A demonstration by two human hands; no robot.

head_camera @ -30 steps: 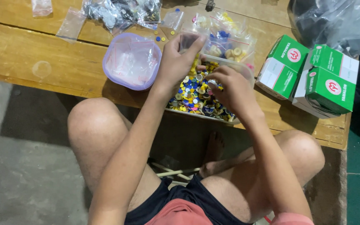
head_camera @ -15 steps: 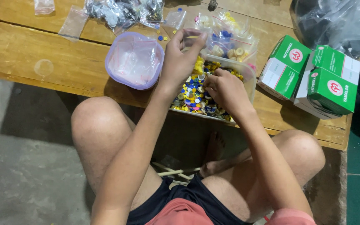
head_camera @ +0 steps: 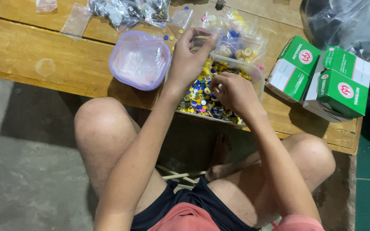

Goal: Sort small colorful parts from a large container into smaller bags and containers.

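— Where was the work centred?

— On a clear rectangular plastic tub (head_camera: 253,72) heaped with small round yellow, blue and white plastic caps (head_camera: 200,96), standing at the near edge of a worn wooden bench (head_camera: 43,64).

— And the hands?

— The left hand (head_camera: 189,60) was raised over the tub's far-left corner, thumb and fingertips pinched on a small clear zip bag (head_camera: 202,40). The right hand (head_camera: 234,92) was down among the caps near the tub's middle, fingers curled; whether it held any caps I could not tell.

— What lay around the tub?

— Just left of it sat a round lilac-rimmed plastic bowl (head_camera: 140,60) filled with empty clear bags. Behind the tub lay filled clear bags of coloured caps (head_camera: 236,36), and further back-left a pile of bags with grey pieces (head_camera: 125,10). To the tub's right stood green-and-white cardboard boxes (head_camera: 322,79).
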